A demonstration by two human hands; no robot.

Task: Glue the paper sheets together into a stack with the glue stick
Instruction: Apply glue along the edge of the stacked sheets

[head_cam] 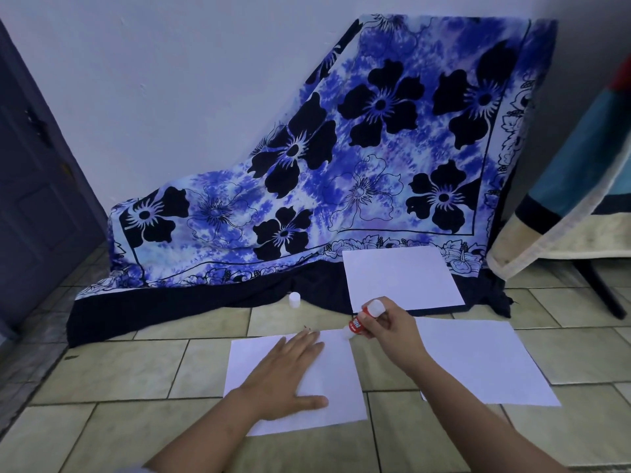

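From the head camera, three white paper sheets lie on a tiled floor (136, 367) in front of a blue flowered cloth (358, 158) draped against the wall. The nearest sheet (341, 377) sits low in the middle of the view, and the left hand (286, 373) lies flat on it, palm down with the fingers spread wide, their tips reaching the sheet's far edge and the thumb stretched out toward the right across the paper. The right hand (392, 331) is closed around a red glue stick (358, 324), held tilted with its white base up between the fingers and its lower end pointing down at the far right corner of that nearest sheet; whether the tip actually touches the paper cannot be told. A second sheet (485, 363) lies to the right of the first, apart from it, with the right forearm crossing its near left corner. A third sheet (403, 278) lies farther back, resting partly on the dark hem of the cloth, just beyond the right hand. A small white cap (294, 299) stands upright on the floor at the cloth's edge, left of the third sheet and well apart from both hands.
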